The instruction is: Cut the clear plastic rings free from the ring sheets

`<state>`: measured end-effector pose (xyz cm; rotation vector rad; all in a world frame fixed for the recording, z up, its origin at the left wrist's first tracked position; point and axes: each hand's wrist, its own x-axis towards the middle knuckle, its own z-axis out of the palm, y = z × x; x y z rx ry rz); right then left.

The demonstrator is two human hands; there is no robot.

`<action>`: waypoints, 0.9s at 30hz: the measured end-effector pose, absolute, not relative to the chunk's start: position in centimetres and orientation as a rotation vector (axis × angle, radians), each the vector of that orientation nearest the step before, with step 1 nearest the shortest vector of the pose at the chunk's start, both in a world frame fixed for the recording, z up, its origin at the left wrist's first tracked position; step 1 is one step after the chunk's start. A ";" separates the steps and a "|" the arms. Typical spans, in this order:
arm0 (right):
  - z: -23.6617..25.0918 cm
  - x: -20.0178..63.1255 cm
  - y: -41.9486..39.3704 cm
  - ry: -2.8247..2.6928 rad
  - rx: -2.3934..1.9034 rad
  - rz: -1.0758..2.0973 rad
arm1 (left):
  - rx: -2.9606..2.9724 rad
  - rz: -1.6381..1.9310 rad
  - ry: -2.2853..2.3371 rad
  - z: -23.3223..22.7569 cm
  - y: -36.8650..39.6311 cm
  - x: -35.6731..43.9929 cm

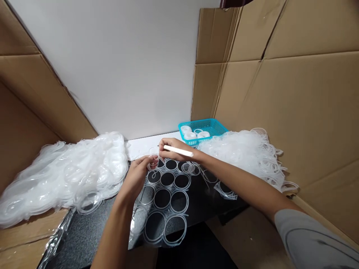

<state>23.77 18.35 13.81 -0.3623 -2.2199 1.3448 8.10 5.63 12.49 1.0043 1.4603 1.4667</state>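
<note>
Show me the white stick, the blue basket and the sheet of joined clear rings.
white stick (178, 151), head view, middle of its shaft
blue basket (214, 127), head view, mesh floor
sheet of joined clear rings (187, 201), head view, ring rim

Both bare forearms reach forward and converge over the sheet of clear rings (165, 198). The left hand (137, 175) hovers at its far end, fingers curled, thumb and forefinger pinched. The right hand (172, 149) sits just beyond — fingers closed, palm down.
</note>
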 end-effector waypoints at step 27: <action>12.1 26.2 11.7 -1.884 -0.500 1.023 | 1.201 1.363 1.526 14.5 1.5 8.6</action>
